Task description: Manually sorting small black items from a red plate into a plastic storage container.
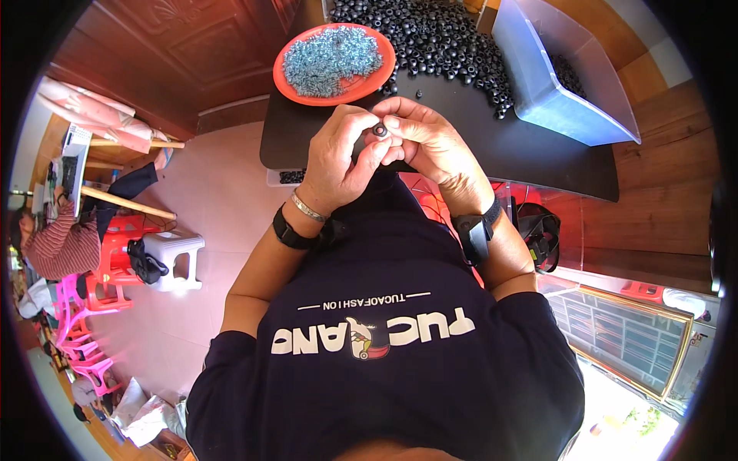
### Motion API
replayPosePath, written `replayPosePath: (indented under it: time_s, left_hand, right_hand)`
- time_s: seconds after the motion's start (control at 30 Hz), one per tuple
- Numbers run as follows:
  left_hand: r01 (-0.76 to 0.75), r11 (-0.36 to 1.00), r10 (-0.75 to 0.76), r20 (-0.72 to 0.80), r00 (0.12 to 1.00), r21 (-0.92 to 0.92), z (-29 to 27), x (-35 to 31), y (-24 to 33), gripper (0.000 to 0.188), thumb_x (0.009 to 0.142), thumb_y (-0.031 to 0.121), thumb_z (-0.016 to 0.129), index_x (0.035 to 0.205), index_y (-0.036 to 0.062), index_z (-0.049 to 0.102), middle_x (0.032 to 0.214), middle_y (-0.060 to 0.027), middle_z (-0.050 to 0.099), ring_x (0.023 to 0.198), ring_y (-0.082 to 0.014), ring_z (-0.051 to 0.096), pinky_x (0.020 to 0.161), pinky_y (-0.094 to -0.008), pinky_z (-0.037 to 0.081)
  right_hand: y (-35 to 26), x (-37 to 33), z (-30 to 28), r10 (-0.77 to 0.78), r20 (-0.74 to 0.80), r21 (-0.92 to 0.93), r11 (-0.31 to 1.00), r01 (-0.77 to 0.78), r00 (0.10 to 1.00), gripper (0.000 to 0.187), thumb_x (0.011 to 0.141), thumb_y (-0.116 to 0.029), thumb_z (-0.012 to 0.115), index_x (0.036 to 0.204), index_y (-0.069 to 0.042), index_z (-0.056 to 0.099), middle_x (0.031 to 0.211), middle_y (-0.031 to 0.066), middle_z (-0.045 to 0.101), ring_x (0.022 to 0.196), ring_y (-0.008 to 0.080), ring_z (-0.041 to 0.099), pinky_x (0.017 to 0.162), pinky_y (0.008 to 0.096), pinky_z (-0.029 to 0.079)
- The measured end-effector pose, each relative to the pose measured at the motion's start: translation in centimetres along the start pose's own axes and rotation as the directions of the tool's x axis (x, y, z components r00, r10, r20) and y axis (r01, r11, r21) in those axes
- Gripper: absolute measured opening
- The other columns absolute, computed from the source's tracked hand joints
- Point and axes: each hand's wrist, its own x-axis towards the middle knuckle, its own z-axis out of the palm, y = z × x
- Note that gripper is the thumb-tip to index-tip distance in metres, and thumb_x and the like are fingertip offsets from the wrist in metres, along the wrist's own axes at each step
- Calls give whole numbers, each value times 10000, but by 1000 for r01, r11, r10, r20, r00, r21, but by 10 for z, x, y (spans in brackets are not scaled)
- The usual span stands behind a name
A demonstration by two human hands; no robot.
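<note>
Both hands meet over the near edge of the dark table, holding a small round black part (380, 131) with a hole or ring at its end. My left hand (338, 156) is closed, thumb and fingers pressed against the part from the left. From the right, my right hand (432, 140) pinches at the same part with thumb and index finger, its other fingers curled beneath. Just beyond the hands stands a red plate (283, 83) heaped with small silvery coiled pieces (332, 61) that look like springs. A spread pile of similar black parts (438, 38) covers the table's far side.
A translucent blue bin (573, 115) lies tipped at the right with black parts inside. The dark table (553, 165) has a curved edge. A light tray (275, 179) shows beneath its left side. Stools (173, 253) and a seated person (65, 242) are at the far left.
</note>
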Motion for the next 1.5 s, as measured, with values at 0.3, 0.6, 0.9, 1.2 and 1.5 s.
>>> replayPosePath:
  time_s: [0.3,0.6,0.9,1.2,1.5]
  left_hand:
    - [41,998,-41,-16,999,-38,0,-2,-3,162,865,55,605,1017,6,578,959,-127,574,741,-217,608,675,-309,496]
    - [35,999,-35,-56,998,-16,0,-4,-4,167,822,48,647,963,12,567,902,-134,578,723,-241,593,658,-333,487]
    - [-55,991,62,-58,996,120,1,-2,-4,198,790,55,657,962,9,571,887,-142,574,763,-298,588,675,-357,489]
    - [-10,998,12,-27,1000,65,1,-7,-8,148,819,49,620,952,-1,579,908,-140,568,774,-294,584,698,-359,485]
    - [7,998,-4,-41,999,57,-4,-10,-8,142,825,48,620,953,0,584,898,-141,572,778,-292,587,695,-353,484]
  right_hand:
    - [9,0,0,-71,68,95,993,65,995,273,941,-131,594,1170,14,558,983,103,649,856,167,670,779,297,581]
    - [9,-3,5,-31,-36,-1,1000,31,999,254,929,-143,630,1133,1,586,984,72,651,842,140,662,718,252,578]
    - [12,-5,5,-119,-75,-98,989,111,990,241,915,-137,655,1105,1,602,919,45,650,777,96,636,687,217,549]
    - [4,-4,7,-170,-38,-326,934,149,985,247,923,-154,646,1126,-22,597,889,28,652,754,86,598,701,216,493]
    - [-1,-7,9,-151,-101,-384,918,102,983,240,941,-195,626,1094,-11,609,838,27,648,736,85,585,705,220,490]
